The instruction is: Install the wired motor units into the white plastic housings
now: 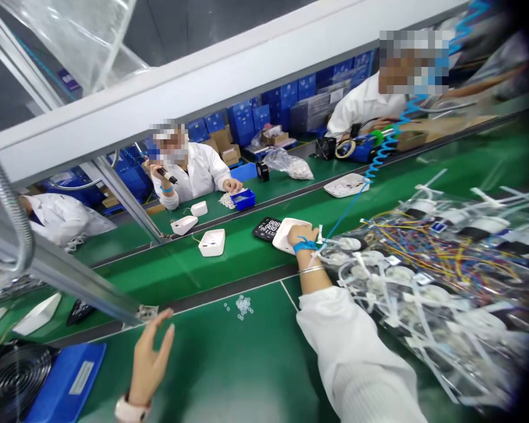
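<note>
My right hand [300, 235] reaches far forward over the green belt and rests on a white device shell [286, 232]; whether the fingers grip it is hidden. A black front panel with digits [267, 228] lies just left of that shell. My left hand [151, 355] hovers above the green mat near me, fingers spread, holding nothing. A small cluster of clear rings [243, 305] lies on the mat between my hands. My right arm wears a white sleeve, a blue wrist strap and a bangle.
A pile of coloured wires and white tubing in clear plastic [441, 270] fills the right side. More white shells [212, 242] sit on the belt. A blue tray [66, 382] and black fan [11, 379] are at near left. Other workers in white coats sit opposite.
</note>
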Demonstrator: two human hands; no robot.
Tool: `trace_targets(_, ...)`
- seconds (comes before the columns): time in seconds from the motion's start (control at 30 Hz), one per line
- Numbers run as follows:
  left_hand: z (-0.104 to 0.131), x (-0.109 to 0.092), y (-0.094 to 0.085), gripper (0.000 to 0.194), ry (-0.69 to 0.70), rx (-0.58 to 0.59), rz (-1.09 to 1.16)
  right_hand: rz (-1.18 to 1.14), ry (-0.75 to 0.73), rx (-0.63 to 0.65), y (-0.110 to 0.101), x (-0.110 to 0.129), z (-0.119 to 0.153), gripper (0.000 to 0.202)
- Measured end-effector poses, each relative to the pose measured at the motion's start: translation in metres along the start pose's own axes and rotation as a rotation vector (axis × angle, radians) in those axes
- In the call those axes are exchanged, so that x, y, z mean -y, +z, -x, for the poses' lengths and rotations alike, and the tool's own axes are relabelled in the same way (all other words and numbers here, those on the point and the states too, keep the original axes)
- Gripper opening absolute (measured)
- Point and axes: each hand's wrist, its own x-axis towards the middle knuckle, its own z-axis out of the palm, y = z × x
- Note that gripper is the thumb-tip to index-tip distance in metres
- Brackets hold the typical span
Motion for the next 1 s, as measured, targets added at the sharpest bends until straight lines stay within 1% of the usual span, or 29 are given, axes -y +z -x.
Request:
trace_targets(0.03, 0.024, 0.013, -0.004, 0.036, -0.063, -0.034, -0.036, -0.002, -0.008, 0.001, 0.002, 0.003, 0.004, 0.03)
trace_targets(0.07, 0.04, 0.025, -0.007, 0.038, -0.133, -0.067, -0.051, -0.002, -0.013, 0.001, 0.004, 0.006, 0.007, 0.031)
trace_targets(0.1, 0.05, 0.036, -0.009, 0.04, -0.188, -0.083, -0.054, 0.001, -0.02, 0.001, 0.006, 0.01, 0.011, 0.033)
trace_targets(0.13, 0.054, 0.045, -0.011, 0.042, -0.223, -0.087, -0.048, 0.005, -0.034, 0.004, 0.008, 0.013, 0.015, 0.036)
trace_targets(0.2, 0.05, 0.056, -0.011, 0.045, -0.234, -0.088, -0.044, 0.018, -0.067, 0.01, 0.011, 0.017, 0.021, 0.038)
trace_targets(0.33, 0.036, 0.063, -0.009, 0.042, -0.163, -0.049, -0.018, 0.039, -0.135, 0.009, 0.011, 0.02, 0.029, 0.034)
trace_targets(0.5, 0.038, 0.071, -0.006, 0.036, -0.107, -0.002, -0.017, 0.003, -0.154, -0.032, 0.007, 0.021, 0.03, 0.036)
trace_targets(0.57, 0.038, 0.073, -0.005, 0.033, -0.071, 0.008, -0.033, -0.017, -0.175, -0.03, 0.003, 0.027, 0.034, 0.039)
trace_targets(0.63, 0.038, 0.072, -0.005, 0.03, -0.058, 0.012, -0.043, -0.093, -0.253, -0.074, -0.003, 0.042, 0.044, 0.04)
trace_targets(0.7, 0.039, 0.07, -0.005, 0.026, -0.07, 0.01, -0.036, -0.216, -0.411, -0.156, -0.008, 0.066, 0.067, 0.038)
trace_targets(0.73, 0.04, 0.068, -0.006, 0.024, -0.079, 0.006, -0.029, -0.272, -0.526, -0.185, -0.01, 0.08, 0.085, 0.037)
trace_targets(0.77, 0.041, 0.067, -0.006, 0.023, -0.085, 0.001, -0.023, -0.299, -0.652, -0.188, -0.011, 0.095, 0.105, 0.034)
trace_targets(0.8, 0.042, 0.066, -0.007, 0.021, -0.089, -0.003, -0.019, -0.288, -0.793, -0.156, -0.011, 0.108, 0.129, 0.031)
trace_targets(0.83, 0.042, 0.065, -0.007, 0.02, -0.095, -0.009, -0.017, -0.251, -0.942, -0.097, -0.01, 0.12, 0.155, 0.028)
trace_targets(0.87, 0.043, 0.064, -0.008, 0.02, -0.1, -0.014, -0.014, -0.209, -1.058, -0.044, -0.008, 0.129, 0.18, 0.025)
trace_targets(0.93, 0.046, 0.064, -0.009, 0.02, -0.107, -0.02, -0.005, -0.117, -1.191, 0.036, -0.004, 0.14, 0.228, 0.021)
trace_targets(1.0, 0.049, 0.062, -0.01, 0.02, -0.101, -0.02, 0.01, -0.057, -1.229, 0.091, 0.002, 0.144, 0.263, 0.02)
